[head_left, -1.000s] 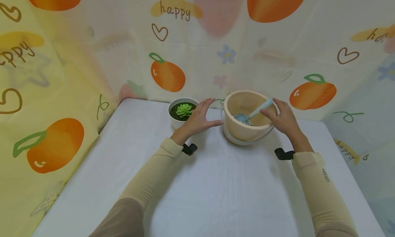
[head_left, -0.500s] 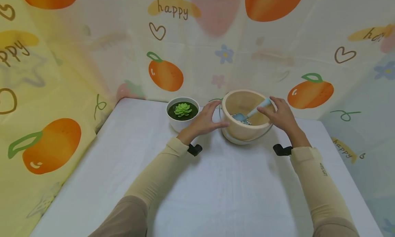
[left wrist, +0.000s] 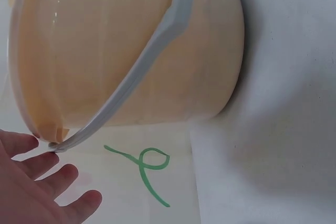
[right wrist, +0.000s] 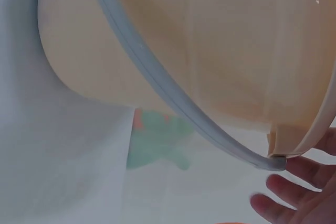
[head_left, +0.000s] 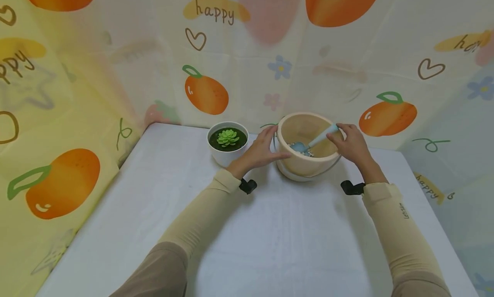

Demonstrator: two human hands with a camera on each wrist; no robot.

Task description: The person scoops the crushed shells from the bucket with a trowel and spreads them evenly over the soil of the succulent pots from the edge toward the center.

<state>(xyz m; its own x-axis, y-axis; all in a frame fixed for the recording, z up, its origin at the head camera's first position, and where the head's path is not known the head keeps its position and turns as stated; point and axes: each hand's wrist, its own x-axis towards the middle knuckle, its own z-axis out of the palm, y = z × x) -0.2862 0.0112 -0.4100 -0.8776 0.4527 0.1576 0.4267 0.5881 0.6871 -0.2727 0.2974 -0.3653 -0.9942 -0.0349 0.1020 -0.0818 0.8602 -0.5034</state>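
Note:
A beige bucket stands upright on the white table, its pale handle hanging down the near side. Inside, a light-blue toy shovel leans with its head among small pale bits. My left hand is at the bucket's left side, fingers fairly straight and spread, thumb along the front below the rim. In the left wrist view its fingertips are right by the handle joint. My right hand holds the right rim, thumb over the inside and fingers outside, close to the shovel's grip end.
Just left of the bucket stands a white pot with a green succulent, close to my left hand. A patterned cloth with orange fruit prints rises behind the table and along its sides.
My left hand has moved right, away from the succulent pot and up to the bucket's left side. The right hand has shifted slightly at the rim. Bucket and shovel stay in place.

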